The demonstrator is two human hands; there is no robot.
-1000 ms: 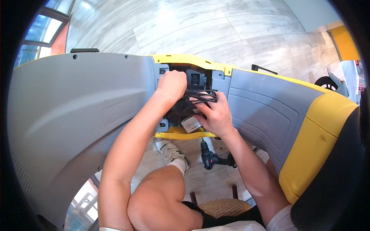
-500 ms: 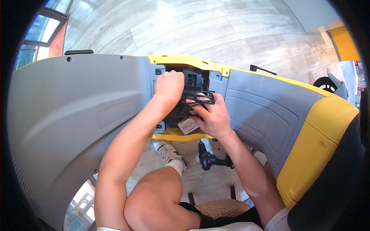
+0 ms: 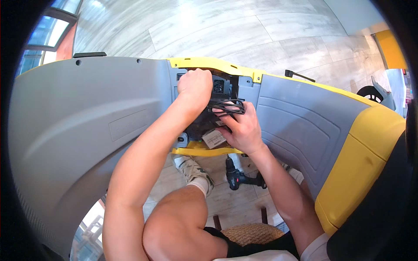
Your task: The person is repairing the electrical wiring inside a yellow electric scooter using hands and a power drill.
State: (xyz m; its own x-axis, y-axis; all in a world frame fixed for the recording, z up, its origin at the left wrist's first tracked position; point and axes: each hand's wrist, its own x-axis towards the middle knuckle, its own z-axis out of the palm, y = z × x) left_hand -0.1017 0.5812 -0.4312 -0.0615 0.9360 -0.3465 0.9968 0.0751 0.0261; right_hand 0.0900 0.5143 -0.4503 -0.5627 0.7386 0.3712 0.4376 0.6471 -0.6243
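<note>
A bundle of thin black cable (image 3: 230, 105) is looped between the fingers and thumb of my right hand (image 3: 244, 126), over the open cavity of a large grey and yellow plastic body (image 3: 87, 113). My left hand (image 3: 195, 86) is closed at the cavity's far left side; its fingertips point down and away, so what they grip is hidden. Dark parts with a square black vented piece (image 3: 219, 86) show inside the cavity. Below my right thumb lies a small box-shaped part with a pale label (image 3: 214, 139), tilted near the yellow near edge (image 3: 204, 152).
A black cordless drill (image 3: 237, 174) lies on the floor below the body, beside my shoe (image 3: 191, 170). A woven stool seat (image 3: 250, 234) is under me. Black levers stick up along the far edge. A black wheel (image 3: 369, 93) stands at the far right.
My left hand has shifted slightly up and away within the cavity. My right hand still holds the cable, moved only a little.
</note>
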